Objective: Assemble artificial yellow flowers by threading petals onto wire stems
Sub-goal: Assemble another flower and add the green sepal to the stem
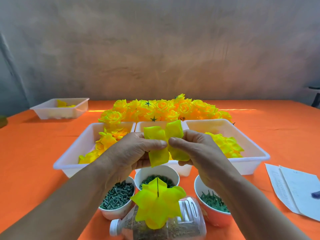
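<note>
Both hands hold one yellow four-lobed petal piece [160, 134] up in front of the trays. My left hand [136, 151] pinches it from the left with thumb and fingers. My right hand [195, 149] pinches it from the right, the two thumbs almost meeting at its centre. Below them a thin wire stem [157, 187] stands upright with several yellow petals [155, 205] threaded on it, above a clear plastic bottle [173, 224] lying on its side. A pile of finished yellow flowers [164, 109] lies at the back.
Three white trays [69, 161] hold loose yellow petals. Three cups with green parts stand in front: left [117, 196], middle [166, 172], right [213, 205]. Another white tray [60, 108] sits far left. Paper sheets [294, 187] lie right on the orange tablecloth [34, 144].
</note>
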The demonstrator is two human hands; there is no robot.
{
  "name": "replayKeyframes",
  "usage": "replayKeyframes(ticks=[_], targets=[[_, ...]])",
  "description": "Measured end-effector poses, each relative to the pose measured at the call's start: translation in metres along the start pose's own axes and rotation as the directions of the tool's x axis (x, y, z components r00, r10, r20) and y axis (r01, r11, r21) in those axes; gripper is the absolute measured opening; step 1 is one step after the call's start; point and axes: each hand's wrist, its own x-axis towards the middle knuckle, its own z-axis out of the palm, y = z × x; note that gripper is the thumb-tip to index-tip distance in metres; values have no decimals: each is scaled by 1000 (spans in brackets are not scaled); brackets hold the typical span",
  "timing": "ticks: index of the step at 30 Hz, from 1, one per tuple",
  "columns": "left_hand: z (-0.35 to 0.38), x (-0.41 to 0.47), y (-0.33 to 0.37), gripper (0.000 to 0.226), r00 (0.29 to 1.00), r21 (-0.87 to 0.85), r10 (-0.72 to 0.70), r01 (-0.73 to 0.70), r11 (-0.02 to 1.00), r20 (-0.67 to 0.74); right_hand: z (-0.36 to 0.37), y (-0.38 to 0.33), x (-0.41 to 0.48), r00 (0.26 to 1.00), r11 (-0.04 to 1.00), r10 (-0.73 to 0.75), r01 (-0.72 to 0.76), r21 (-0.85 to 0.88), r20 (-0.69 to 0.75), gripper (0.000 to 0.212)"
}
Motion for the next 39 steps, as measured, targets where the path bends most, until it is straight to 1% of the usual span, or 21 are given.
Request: replayKeyframes(ticks=[3,4,7,8,10,13,16,21,26,28,34,39], targets=[[-13,3,-4,35,998,8,-44,43,999,55,3,-2,-8,996,998,50,-52,34,68,7],[-20,6,-7,34,996,26,-57,55,998,71,4,-2,-11,994,996,63,-67,52,91,6],[-37,14,-18,50,993,130,-80,67,989,92,8,-1,-20,986,990,90,-105,95,142,8],[-41,16,-23,52,989,133,-99,83,988,111,8,-1,-22,983,987,97,-115,109,158,8],[-49,19,-33,52,977,112,-147,131,985,155,8,2,-27,975,984,115,-137,109,189,9],[-57,22,-42,54,965,141,-185,160,977,185,9,6,-33,963,980,145,-171,99,226,16],[-59,20,-46,55,965,164,-190,160,973,183,11,10,-37,956,971,188,-216,105,224,26],[-56,18,-49,53,965,160,-183,154,975,186,15,16,-41,951,961,234,-258,98,202,18],[-56,17,-48,49,952,126,-179,151,980,248,16,15,-42,948,952,261,-285,117,182,22],[-55,17,-48,50,952,136,-175,144,980,250,16,15,-42,946,948,271,-294,120,178,22],[-57,20,-52,54,950,184,-193,150,971,244,16,19,-44,937,945,285,-310,102,204,13],[-58,23,-52,53,956,239,-174,117,964,236,14,17,-45,943,952,261,-287,110,205,16]])
